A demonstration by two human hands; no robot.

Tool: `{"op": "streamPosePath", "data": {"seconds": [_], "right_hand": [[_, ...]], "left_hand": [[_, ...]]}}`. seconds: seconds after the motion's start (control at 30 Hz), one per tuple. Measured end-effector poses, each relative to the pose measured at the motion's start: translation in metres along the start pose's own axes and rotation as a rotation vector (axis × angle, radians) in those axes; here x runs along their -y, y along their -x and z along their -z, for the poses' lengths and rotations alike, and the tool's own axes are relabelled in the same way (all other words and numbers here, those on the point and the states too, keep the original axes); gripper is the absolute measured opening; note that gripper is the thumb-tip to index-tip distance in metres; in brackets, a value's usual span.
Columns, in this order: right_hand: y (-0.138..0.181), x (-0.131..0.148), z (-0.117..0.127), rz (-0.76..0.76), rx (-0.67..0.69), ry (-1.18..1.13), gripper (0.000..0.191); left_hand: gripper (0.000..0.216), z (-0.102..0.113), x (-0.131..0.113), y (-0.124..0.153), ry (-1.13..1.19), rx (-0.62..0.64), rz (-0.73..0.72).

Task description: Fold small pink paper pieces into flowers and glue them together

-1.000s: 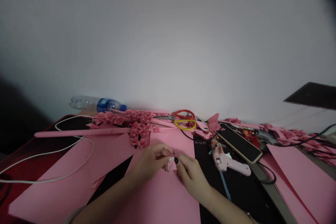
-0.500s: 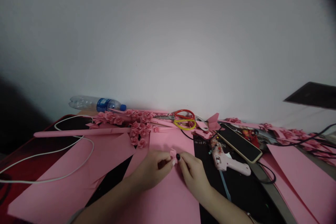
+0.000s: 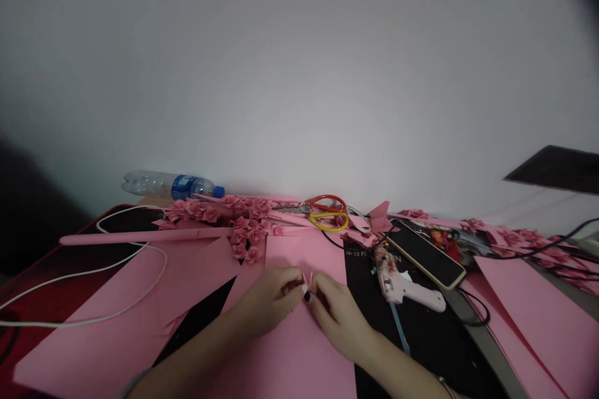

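My left hand [image 3: 271, 299] and my right hand [image 3: 337, 312] meet at the middle of the table over a large pink sheet [image 3: 299, 349]. Both pinch one small folded pink paper piece [image 3: 307, 278] between their fingertips; its tip sticks up between them. My right thumbnail is dark. A cluster of small pink paper roses [image 3: 243, 224] lies just beyond my left hand, next to a long rolled pink paper tube [image 3: 140, 237].
A pink glue gun [image 3: 402, 283] and a black phone [image 3: 425, 254] lie right of my hands. Red and yellow scissors [image 3: 327, 212] and a plastic water bottle [image 3: 173, 186] rest by the wall. A white cable [image 3: 116, 274] loops at left; pink sheets [image 3: 528, 299] and black cables at right.
Both hands have slid a little toward me and left, turning the small pink piece so its tip now stands up between the fingertips.
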State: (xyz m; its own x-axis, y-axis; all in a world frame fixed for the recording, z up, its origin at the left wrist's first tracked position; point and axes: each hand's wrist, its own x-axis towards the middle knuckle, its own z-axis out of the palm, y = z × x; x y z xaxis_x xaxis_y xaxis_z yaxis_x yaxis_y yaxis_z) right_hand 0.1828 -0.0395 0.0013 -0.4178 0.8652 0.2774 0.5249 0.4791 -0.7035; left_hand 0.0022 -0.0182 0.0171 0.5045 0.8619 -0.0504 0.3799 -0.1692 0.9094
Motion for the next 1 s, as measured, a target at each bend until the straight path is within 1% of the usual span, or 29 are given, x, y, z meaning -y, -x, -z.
{"op": "streamPosePath", "data": {"seconds": [0.23, 0.4, 0.53, 0.63, 0.8, 1.0], "right_hand": [[-0.0011, 0.0044, 0.0056, 0.01, 0.076, -0.083, 0.017], [0.0001, 0.0031, 0.0045, -0.007, 0.073, -0.073, 0.016], [0.0002, 0.0025, 0.0038, 0.009, 0.069, -0.077, 0.016], [-0.0002, 0.0024, 0.0035, 0.018, 0.062, -0.071, 0.016], [0.0002, 0.0004, 0.0024, 0.007, 0.058, -0.056, 0.017], [0.0, -0.0006, 0.0023, -0.011, 0.086, -0.065, 0.015]], "left_hand": [[0.019, 0.0014, -0.0008, 0.0025, 0.061, 0.041, -0.002], [0.013, -0.0005, 0.0018, 0.001, -0.007, 0.025, -0.039], [0.015, -0.0028, 0.0045, 0.0, -0.077, -0.011, -0.076], [0.016, -0.0033, 0.0046, 0.0002, -0.105, -0.02, -0.075], [0.017, -0.0027, 0.0034, 0.0006, -0.093, -0.024, -0.083], [0.019, -0.0024, 0.0026, 0.0001, -0.086, -0.021, -0.105]]}}
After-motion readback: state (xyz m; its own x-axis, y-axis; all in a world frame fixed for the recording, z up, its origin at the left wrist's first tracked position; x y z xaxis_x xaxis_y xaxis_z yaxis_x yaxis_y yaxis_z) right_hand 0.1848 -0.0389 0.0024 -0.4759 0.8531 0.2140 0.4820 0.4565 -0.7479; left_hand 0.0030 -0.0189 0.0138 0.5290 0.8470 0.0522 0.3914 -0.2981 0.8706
